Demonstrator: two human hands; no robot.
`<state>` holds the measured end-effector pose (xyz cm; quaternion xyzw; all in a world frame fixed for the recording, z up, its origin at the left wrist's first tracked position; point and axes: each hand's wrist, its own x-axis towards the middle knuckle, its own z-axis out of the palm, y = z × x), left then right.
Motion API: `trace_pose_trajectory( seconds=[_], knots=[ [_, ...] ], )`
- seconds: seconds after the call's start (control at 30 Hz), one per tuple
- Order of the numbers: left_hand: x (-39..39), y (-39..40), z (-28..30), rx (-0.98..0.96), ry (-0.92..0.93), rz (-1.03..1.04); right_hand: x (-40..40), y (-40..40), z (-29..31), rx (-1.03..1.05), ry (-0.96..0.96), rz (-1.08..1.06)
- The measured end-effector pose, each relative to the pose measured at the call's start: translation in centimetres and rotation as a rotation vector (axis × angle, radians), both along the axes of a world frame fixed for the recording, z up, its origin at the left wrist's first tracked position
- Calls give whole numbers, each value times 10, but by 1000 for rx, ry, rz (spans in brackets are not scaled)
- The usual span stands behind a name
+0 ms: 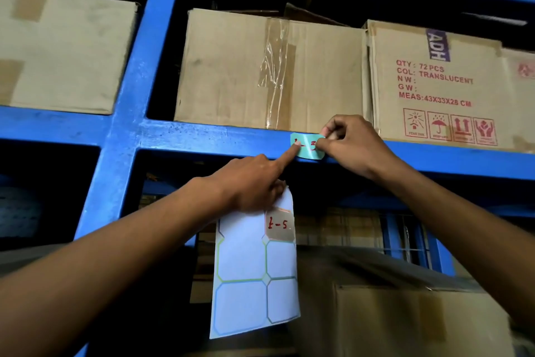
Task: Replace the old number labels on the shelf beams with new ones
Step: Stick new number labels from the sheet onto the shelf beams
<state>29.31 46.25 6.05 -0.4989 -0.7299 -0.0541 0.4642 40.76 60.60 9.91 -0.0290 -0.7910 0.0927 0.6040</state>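
Note:
A small pale-green label [307, 151] with red handwriting lies on the blue shelf beam [202, 136]. My right hand [347, 145] pinches the label's right end between thumb and fingers. My left hand [252, 183] presses its outstretched index fingertip on the label's left end, while its other fingers grip a white sticker sheet [254, 269] that hangs down below the beam. One sticker [279, 225] marked in red, reading about "1-5", sits at the sheet's upper right; the other outlined cells look blank.
A blue upright post [127, 113] meets the beam at the left. Cardboard boxes stand on the beam: a taped one [260, 67], a printed one [434, 87] to the right, another [58, 49] at the far left. A carton [405, 313] sits on the dim shelf below.

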Motion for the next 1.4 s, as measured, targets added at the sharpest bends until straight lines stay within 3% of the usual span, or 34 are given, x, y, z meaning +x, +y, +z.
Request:
trace_pose_trajectory(
  seconds=[0.63,1.03,1.4],
  knots=[
    [-4,3,-9,25,-6,28,5,8,0,-84,38,214],
    [-3,11,-6,18,-1,32,2,11,-1,-67,38,133],
    [-3,12,-8,31,-18,23,7,8,4,-2,-44,-84]
  ],
)
